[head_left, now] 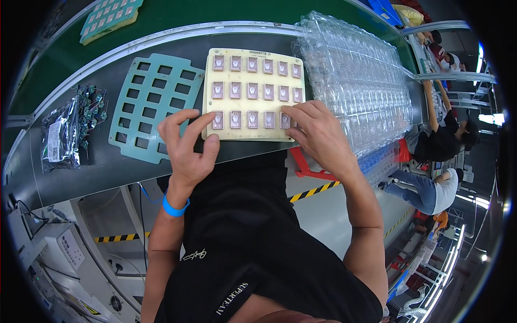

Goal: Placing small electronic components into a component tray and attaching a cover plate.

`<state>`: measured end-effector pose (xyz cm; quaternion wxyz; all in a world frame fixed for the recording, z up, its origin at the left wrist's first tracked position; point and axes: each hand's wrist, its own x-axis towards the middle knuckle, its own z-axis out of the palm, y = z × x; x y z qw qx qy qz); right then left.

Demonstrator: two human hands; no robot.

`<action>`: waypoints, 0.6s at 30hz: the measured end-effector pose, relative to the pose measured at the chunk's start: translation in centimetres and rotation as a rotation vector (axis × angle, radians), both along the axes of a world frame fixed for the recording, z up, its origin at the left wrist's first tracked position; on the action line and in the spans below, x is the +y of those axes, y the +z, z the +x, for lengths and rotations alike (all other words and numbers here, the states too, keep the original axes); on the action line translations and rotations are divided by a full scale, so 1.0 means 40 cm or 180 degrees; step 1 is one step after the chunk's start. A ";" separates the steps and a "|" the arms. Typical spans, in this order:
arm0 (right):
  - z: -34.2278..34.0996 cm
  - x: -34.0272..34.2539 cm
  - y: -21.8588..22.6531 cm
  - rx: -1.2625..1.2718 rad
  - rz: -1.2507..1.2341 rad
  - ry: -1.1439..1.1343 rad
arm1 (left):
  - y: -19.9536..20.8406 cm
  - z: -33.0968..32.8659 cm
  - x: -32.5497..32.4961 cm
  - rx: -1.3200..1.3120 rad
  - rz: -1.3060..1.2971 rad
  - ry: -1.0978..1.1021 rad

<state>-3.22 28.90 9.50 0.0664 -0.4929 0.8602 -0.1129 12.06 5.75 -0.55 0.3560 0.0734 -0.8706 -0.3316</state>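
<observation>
A cream-coloured tray (pixel 258 102) lies on the dark bench in front of me, with rows of small pinkish clear rectangular parts (pixel 252 90) in its pockets. My left hand (pixel 188 148) is at the tray's near left corner, fingers spread, index fingertip by the corner part. At the near right corner my right hand (pixel 321 134) has thumb and index finger closed about the end part (pixel 285 120) of the nearest row. Left of the tray lies a teal frame plate (pixel 141 110) with rectangular openings.
A stack of clear plastic blister trays (pixel 355 81) stands to the right. Far left are a silver bag (pixel 60 137) and a heap of small green wired circuit boards (pixel 90 110). Another teal-topped filled tray (pixel 110 19) sits beyond the metal rail. Other people work at far right.
</observation>
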 end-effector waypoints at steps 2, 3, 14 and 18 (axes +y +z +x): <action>0.018 0.003 0.007 0.0116 -0.0105 -0.0241 | -0.006 0.014 -0.013 -0.0001 0.0012 0.0043; 0.018 0.006 0.009 0.0113 -0.0115 -0.0242 | -0.008 0.019 -0.019 0.0002 0.0034 0.0088; 0.045 0.019 -0.013 0.0061 0.0085 -0.0485 | 0.032 -0.023 0.004 -0.0367 0.0916 -0.0280; 0.084 0.016 -0.032 -0.0143 -0.0179 -0.0977 | 0.015 -0.028 0.013 -0.0587 0.1307 -0.0280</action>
